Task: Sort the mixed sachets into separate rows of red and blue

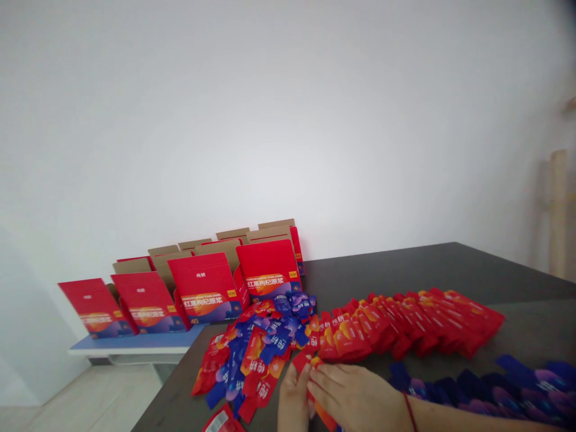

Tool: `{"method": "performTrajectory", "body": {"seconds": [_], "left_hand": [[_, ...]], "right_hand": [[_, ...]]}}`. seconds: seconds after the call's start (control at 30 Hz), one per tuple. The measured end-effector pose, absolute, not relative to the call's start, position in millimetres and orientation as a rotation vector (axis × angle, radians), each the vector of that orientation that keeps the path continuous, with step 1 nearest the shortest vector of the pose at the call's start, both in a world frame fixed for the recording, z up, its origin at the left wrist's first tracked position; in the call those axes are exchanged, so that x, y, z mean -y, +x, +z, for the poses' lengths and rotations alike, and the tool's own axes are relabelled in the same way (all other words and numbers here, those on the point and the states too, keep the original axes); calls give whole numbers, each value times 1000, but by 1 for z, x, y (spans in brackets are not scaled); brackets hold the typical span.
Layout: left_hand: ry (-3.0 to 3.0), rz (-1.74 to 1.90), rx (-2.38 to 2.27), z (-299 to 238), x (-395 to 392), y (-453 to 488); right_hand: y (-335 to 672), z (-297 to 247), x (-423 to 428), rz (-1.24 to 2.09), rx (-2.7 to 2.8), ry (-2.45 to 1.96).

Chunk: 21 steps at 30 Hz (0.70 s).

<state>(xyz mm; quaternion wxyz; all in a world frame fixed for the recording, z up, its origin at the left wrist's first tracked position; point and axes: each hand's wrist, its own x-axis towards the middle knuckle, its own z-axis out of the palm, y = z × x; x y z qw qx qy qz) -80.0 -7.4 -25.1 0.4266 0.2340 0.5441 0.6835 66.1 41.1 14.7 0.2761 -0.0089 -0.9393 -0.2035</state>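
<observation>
My left hand (293,396) is closed around a red sachet (302,360) at the bottom centre. Beside it, my right hand (353,390), with a red cord at the wrist, has its fingers pressed together over red and orange sachets between the two palms. How many sachets are held there is hidden. Just beyond the hands runs a long row of overlapping red sachets (405,324). To their left lies a loose heap of mixed red and blue sachets (270,342). A row of blue sachets (495,393) lies beyond my right forearm, partly covered by it.
Several open red cartons (207,288) with raised flaps stand on a blue-topped table (153,342) at the left. The dark table (382,270) bears the sachets. Behind is a white wall (288,120); a wooden post (558,216) stands at the far right.
</observation>
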Motion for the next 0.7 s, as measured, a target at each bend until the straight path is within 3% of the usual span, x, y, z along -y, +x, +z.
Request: {"method": "performTrajectory", "body": {"seconds": [0.4,0.7], "left_hand": [[697,1714,-1315,-44,1,-86],[794,1654,-1321,-36,3,-83]], "right_hand": [[47,-2,-120,-661,2783,-682],[60,-15,-118,-589,2809,-973]]}}
